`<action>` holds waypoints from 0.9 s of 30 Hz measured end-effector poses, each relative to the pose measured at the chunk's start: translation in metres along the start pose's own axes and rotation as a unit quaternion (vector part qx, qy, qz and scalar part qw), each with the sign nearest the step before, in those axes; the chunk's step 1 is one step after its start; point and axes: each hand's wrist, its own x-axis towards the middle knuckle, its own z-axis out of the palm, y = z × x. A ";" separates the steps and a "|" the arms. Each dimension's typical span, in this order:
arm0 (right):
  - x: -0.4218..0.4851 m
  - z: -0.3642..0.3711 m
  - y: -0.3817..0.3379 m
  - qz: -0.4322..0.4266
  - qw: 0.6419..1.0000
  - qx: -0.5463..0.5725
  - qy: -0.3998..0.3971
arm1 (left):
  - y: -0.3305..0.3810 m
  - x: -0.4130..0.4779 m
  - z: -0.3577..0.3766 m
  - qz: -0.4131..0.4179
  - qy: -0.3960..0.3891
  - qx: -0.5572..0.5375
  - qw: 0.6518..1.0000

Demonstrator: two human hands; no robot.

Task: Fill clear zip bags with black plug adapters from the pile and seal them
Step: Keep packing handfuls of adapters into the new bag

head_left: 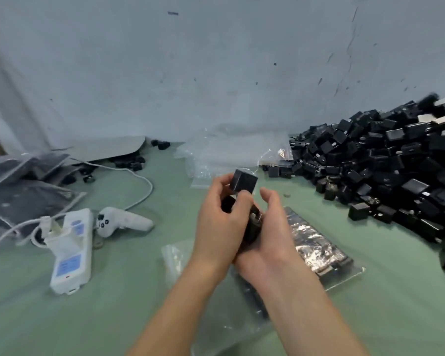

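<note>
At the centre, over the green table, my left hand (220, 222) grips several black plug adapters (243, 181), the top one held between thumb and fingertips. My right hand (270, 232) cups the same cluster from the right, its fingers curled around the lower adapters. A large pile of black adapters (385, 165) fills the right side against the wall. A filled clear zip bag (316, 242) lies just right of my hands. An empty-looking clear bag (175, 255) lies flat under my left wrist. Loose clear zip bags (216, 155) are stacked behind my hands.
A white power strip (70, 250) with cables and a white handheld controller (123, 220) lie at the left. Grey packets (23, 191) are heaped at the far left. A white wall backs the green table (113, 317). A few stray adapters (129, 161) sit at the back.
</note>
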 end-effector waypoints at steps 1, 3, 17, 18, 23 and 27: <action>0.000 0.000 0.004 0.004 1.000 0.014 0.001 | -0.001 -0.003 -0.004 0.010 0.012 -0.007 1.000; 0.003 -0.001 0.010 0.021 0.999 0.040 0.004 | 0.000 -0.008 -0.010 0.026 0.042 -0.038 0.998; 0.005 -0.034 -0.007 -0.031 0.988 0.148 0.022 | -0.034 -0.027 -0.160 -0.247 0.026 0.214 0.945; 0.006 -0.035 -0.010 -0.037 0.989 0.143 0.030 | -0.037 -0.032 -0.166 -0.252 -0.014 0.237 0.938; 0.008 -0.043 -0.022 -0.079 0.988 0.127 0.043 | -0.045 -0.050 -0.160 -0.164 -0.173 0.335 0.912; 0.010 -0.050 -0.022 -0.075 0.989 0.115 0.054 | -0.051 -0.050 -0.138 -0.056 -0.190 0.459 0.866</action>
